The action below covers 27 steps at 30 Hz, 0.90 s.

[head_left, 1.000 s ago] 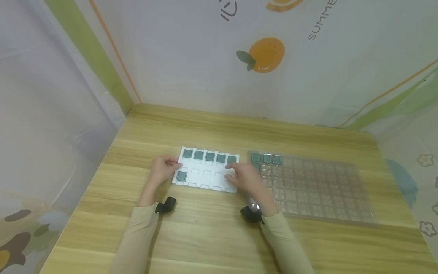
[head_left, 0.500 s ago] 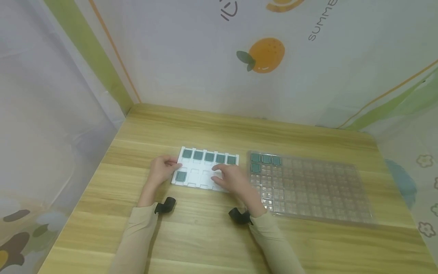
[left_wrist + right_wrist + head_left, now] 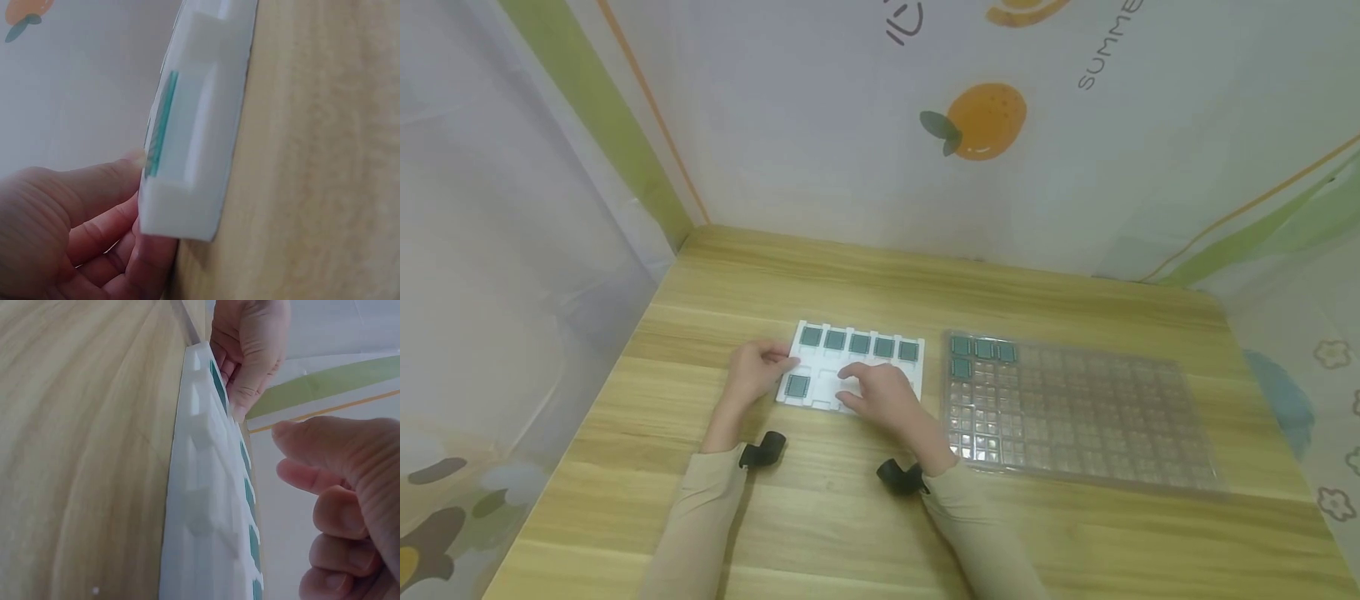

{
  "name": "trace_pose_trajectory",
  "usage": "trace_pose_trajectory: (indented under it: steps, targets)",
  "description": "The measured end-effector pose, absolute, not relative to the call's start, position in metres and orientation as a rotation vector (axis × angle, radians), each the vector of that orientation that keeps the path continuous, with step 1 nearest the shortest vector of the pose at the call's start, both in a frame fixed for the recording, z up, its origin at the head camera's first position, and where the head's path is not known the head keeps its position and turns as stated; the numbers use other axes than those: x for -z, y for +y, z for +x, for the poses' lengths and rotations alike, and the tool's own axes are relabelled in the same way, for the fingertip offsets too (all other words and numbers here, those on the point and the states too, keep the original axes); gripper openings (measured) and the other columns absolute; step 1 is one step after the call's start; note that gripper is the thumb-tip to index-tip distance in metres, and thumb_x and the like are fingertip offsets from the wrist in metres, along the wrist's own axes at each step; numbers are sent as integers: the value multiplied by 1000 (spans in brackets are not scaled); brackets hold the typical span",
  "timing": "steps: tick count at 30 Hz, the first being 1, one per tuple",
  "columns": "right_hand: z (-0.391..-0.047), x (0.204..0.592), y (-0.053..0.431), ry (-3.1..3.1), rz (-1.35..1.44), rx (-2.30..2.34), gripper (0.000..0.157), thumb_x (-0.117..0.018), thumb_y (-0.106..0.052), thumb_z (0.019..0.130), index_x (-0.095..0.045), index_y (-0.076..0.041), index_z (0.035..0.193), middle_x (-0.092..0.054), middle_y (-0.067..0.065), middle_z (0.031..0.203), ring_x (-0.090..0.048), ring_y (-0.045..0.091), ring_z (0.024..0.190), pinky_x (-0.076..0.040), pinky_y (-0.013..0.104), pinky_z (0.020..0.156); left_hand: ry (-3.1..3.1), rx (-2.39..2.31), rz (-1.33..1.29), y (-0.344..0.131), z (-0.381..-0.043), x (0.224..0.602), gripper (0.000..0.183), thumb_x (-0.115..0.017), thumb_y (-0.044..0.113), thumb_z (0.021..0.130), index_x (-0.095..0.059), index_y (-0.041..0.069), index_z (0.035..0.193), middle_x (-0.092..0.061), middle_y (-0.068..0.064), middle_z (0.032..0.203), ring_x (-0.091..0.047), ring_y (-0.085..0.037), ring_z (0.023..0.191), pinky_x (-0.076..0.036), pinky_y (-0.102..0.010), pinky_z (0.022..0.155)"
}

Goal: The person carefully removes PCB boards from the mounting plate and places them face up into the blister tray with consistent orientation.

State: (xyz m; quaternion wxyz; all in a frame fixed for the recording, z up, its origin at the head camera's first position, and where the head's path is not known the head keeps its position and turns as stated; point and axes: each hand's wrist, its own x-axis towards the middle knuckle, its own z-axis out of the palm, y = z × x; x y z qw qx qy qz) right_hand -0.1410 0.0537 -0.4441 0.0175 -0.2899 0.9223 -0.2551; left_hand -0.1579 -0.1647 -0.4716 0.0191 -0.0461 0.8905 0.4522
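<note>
A white plastic tray [image 3: 826, 384] lies on the table, holding several green square chips [image 3: 834, 340] along its far row and a single chip [image 3: 797, 386] at the near left. My left hand [image 3: 756, 371] pinches the tray's left edge; in the left wrist view the thumb [image 3: 106, 184] lies on its top side, beside the chip [image 3: 162, 128]. Over the middle of the near row hovers my right hand [image 3: 886, 397]. Its thumb and index finger [image 3: 306, 476] are apart, and I see nothing between them. The slots under this hand are partly hidden.
To the right lies a large clear plastic tray [image 3: 1097, 417] with many small compartments. Several green chips [image 3: 983, 348] sit in its far left corner. A printed curtain [image 3: 820, 150] hangs behind the wooden table [image 3: 820, 525].
My right hand has moved left across the white tray, from its right end to the middle, uncovering the far right chip. The left hand has stayed on the tray's edge.
</note>
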Motion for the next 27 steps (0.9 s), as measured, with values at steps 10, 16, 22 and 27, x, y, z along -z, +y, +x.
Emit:
trace_pose_trajectory:
  steps: [10,16,22,27]
  targets:
    - [-144,447,33,2849,-891,756,27,-68,-27,85,-69,-9,105,-27,-12,46,-25,3,45,-29,17,44,2744,-1424,-130,-166,-157,470,24,-70,10,84,-65,-10,97,-66,-23,91,-63,-33,82,-53,-39,72]
    - [-145,450,19,2868,-909,703,28,-69,-29,85,-69,-10,105,-36,-11,46,-30,3,45,-32,16,44,2752,-1418,-117,-166,-158,471,24,-70,10,83,-66,-9,95,-67,-23,90,-63,-33,82,-53,-39,71]
    - [-146,452,11,2885,-912,660,29,-70,-30,84,-69,-10,105,-51,-7,52,-36,4,48,-35,15,46,2762,-1404,-96,-167,-158,472,23,-70,10,83,-66,-9,95,-67,-22,89,-64,-33,81,-53,-40,72]
    - [-146,453,5,2899,-920,619,30,-70,-32,84,-70,-10,104,-59,-5,58,-39,5,49,-38,17,47,2762,-1409,-100,-166,-158,470,22,-69,9,83,-66,-10,94,-67,-23,89,-64,-33,81,-54,-40,71]
